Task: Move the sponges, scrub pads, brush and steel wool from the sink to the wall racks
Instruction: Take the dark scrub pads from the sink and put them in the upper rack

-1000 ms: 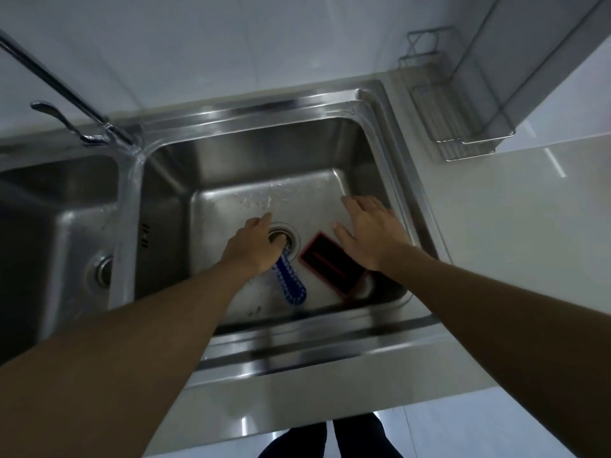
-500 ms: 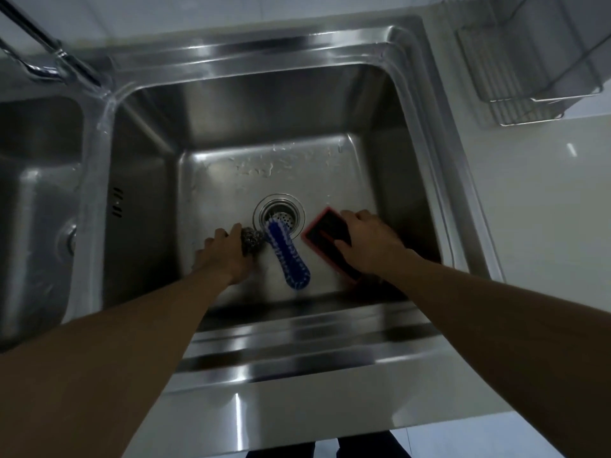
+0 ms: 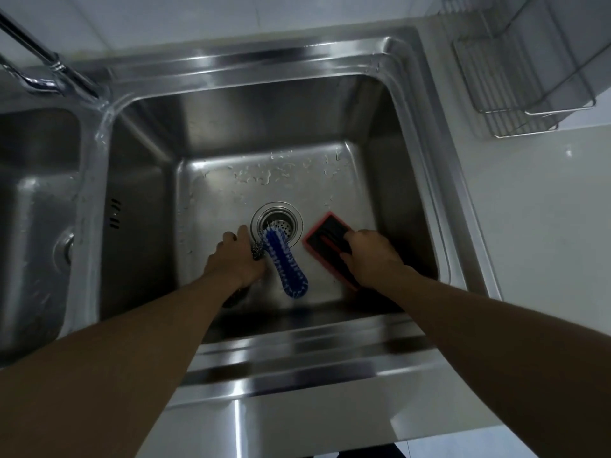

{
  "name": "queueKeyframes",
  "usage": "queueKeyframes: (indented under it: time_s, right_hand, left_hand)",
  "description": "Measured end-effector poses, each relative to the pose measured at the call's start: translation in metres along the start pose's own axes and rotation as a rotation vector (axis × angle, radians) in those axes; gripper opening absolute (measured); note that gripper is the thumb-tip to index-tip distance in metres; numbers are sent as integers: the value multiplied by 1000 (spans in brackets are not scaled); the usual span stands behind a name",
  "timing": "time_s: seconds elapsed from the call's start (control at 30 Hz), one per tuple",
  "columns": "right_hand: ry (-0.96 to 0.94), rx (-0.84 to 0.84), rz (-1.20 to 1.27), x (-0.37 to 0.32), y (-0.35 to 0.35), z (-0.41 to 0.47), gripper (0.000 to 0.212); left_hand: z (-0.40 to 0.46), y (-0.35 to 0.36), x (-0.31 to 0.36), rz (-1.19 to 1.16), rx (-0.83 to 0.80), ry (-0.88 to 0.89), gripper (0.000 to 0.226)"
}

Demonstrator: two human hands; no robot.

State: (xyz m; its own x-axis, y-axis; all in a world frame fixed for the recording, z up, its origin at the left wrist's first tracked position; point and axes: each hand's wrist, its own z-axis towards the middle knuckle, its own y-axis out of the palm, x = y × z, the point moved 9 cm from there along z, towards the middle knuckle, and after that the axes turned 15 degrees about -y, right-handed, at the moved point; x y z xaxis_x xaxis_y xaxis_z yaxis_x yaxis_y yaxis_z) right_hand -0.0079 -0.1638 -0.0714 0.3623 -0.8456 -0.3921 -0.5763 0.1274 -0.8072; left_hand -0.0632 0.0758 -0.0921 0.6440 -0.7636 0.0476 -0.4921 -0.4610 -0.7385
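Note:
In the right basin of the steel sink (image 3: 413, 133), a blue brush (image 3: 286, 264) lies bristles up with one end over the drain (image 3: 277, 221). My left hand (image 3: 233, 259) is just left of the brush, its fingers closed around a ball of steel wool (image 3: 258, 253) that shows dark between hand and brush. A red-edged scrub pad with a black handle (image 3: 325, 233) lies to the right of the drain. My right hand (image 3: 370, 256) covers its near half, fingers curled on the handle.
Wire wall racks (image 3: 515, 94) hang at the upper right, above the pale countertop (image 3: 535, 226). A faucet (image 3: 49, 71) stands at the upper left between the two basins. The left basin (image 3: 36, 206) lies beside it. Water drops dot the sink floor.
Both hands reached down to the basin floor. The left hand moved off the drain and closed on the steel wool; the right hand settled onto the scrub pad's handle.

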Motion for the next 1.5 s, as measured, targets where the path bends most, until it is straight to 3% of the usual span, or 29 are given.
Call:
queueKeyframes:
  time_s: [0.23,0.43,0.93,1.2,1.4,1.5]
  right_hand:
    - [-16,77,7,-4,-29,-15,32]
    - [-52,215,3,-19,-78,-33,32]
    - [-136,785,-106,-40,-312,-125,33]
    - [-189,1061,-183,-48,-432,-191,28]
    - [-117,1189,-155,-33,-497,-219,32]
    - [-52,1172,-218,-18,-514,-224,31]
  left_hand:
    - [-21,-14,36,31,16,200,81]
    - [-50,-39,70,90,36,272,69]
    - [-148,-217,188,33,389,517,63]
    - [-206,-292,251,55,472,607,60]
    - [-234,-333,300,61,504,685,60]
    - [-245,-350,325,42,485,728,59]
